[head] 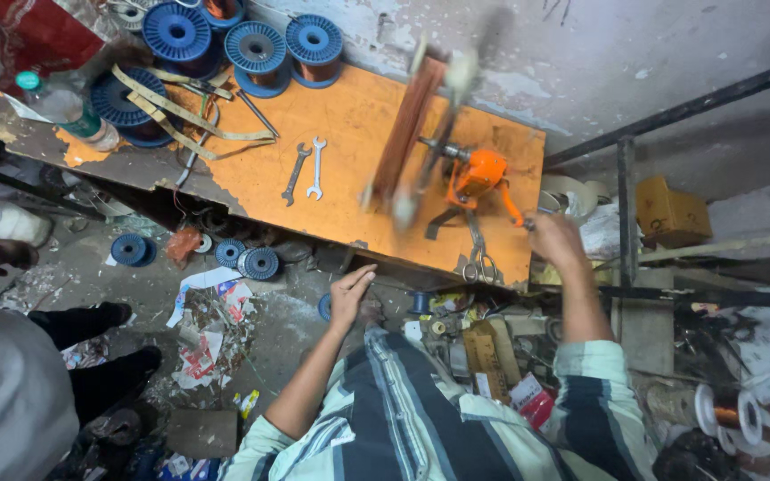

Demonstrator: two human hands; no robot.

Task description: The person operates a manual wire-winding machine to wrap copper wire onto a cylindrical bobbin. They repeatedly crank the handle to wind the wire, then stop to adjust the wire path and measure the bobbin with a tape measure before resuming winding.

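While blurred, winder seemingly spins.

Your right hand sits at the crank of the orange hand-cranked winding machine, on the right end of the orange wooden workbench. Steel scissors lie just before it. Two steel open-end spanners lie mid-bench. Blue plastic wire spools line the rear-left edge. Your left hand hangs off the front edge.

By the right hand stands an orange winder on an orange table; farther off, blue spools hold copper wire. Sleeves are pale green with dark stripes.
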